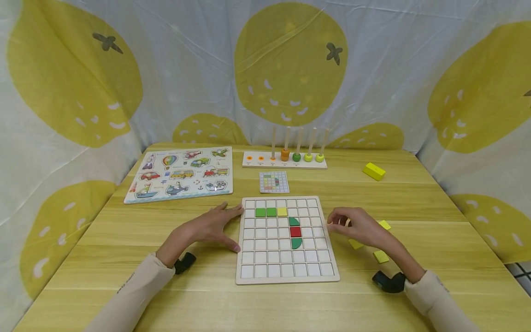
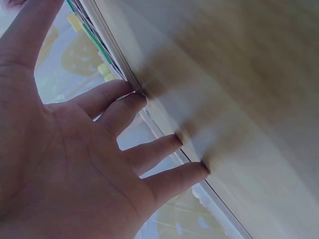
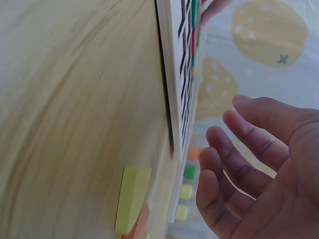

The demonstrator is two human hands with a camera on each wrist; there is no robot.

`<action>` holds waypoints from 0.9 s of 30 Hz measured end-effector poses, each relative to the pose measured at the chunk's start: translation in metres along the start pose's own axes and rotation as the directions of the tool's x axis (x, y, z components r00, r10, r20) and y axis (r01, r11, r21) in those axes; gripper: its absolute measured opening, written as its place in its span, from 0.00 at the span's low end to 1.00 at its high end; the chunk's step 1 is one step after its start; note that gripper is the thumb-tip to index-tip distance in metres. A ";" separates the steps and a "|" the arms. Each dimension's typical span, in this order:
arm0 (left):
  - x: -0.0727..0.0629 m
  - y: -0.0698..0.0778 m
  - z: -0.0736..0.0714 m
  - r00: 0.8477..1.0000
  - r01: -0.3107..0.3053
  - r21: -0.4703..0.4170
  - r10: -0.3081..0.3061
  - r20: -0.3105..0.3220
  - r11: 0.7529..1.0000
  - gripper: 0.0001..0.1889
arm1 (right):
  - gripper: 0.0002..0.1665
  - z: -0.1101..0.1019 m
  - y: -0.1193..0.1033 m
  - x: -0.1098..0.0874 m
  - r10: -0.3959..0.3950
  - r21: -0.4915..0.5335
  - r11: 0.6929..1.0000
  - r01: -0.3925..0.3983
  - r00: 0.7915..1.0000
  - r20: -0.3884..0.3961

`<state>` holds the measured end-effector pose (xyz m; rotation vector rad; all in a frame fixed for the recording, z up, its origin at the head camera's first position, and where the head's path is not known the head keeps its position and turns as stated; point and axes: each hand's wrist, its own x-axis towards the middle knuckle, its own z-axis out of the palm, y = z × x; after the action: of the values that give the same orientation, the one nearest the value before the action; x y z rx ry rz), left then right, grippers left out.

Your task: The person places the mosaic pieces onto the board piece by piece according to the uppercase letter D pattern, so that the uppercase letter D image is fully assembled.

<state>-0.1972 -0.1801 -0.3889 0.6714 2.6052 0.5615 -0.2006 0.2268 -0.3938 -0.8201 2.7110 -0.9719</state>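
Note:
A white grid board lies in the middle of the table. Its upper rows hold two green squares, a yellow square and a red square between two rounded dark green pieces. At the board's left edge rests my left hand, fingers spread; in the left wrist view its fingertips meet the tabletop beside the board. My right hand hovers off the right edge, its fingers loosely bent and nothing between them in the right wrist view. Several yellow pieces lie beside and partly behind it.
Beyond the board lies a small pattern card, with a peg stacker carrying orange, green and yellow beads behind it. A vehicle puzzle sits back left, a yellow block back right. Fruit-printed cloth surrounds the table's far side.

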 end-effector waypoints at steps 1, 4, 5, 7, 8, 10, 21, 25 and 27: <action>0.000 0.000 0.000 1.000 0.002 0.000 -0.002 0.002 1.000 0.56 | 0.05 -0.002 0.001 -0.002 0.011 -0.007 1.000 -0.011 1.000 -0.011; 0.000 0.000 0.000 1.000 0.010 -0.004 -0.010 0.006 1.000 0.56 | 0.07 -0.009 0.006 -0.010 0.046 -0.018 0.999 -0.047 0.998 -0.046; 0.001 0.000 0.001 1.000 0.009 -0.004 -0.009 0.006 1.000 0.56 | 0.08 -0.011 0.008 -0.012 0.057 -0.020 0.998 -0.059 0.997 -0.057; 0.001 -0.001 0.001 1.000 0.007 -0.006 -0.007 0.006 1.000 0.56 | 0.09 -0.016 0.011 -0.017 0.075 -0.023 0.997 -0.077 0.994 -0.079; 0.001 -0.001 0.001 1.000 0.008 -0.007 -0.007 0.006 1.000 0.56 | 0.10 -0.019 0.013 -0.019 0.082 -0.021 0.996 -0.084 0.993 -0.089; 0.001 -0.001 0.001 1.000 0.008 -0.007 -0.008 0.006 1.000 0.57 | 0.11 -0.024 0.017 -0.024 0.094 -0.016 0.995 -0.097 0.989 -0.112; 0.001 -0.001 0.001 1.000 0.019 -0.001 -0.019 0.007 1.000 0.56 | 0.13 -0.044 0.038 -0.052 0.112 -0.035 0.992 -0.123 0.968 -0.225; 0.001 -0.001 0.000 1.000 0.021 0.000 -0.021 0.008 1.000 0.57 | 0.12 -0.042 0.045 -0.056 0.100 -0.043 0.993 -0.112 0.970 -0.223; 0.001 -0.001 0.000 1.000 0.025 -0.002 -0.025 0.010 1.000 0.57 | 0.13 -0.040 0.047 -0.057 0.093 -0.044 0.994 -0.104 0.974 -0.209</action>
<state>-0.1983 -0.1798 -0.3897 0.6384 2.5996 0.5525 -0.1862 0.3096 -0.3940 -0.6171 2.9336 -1.0186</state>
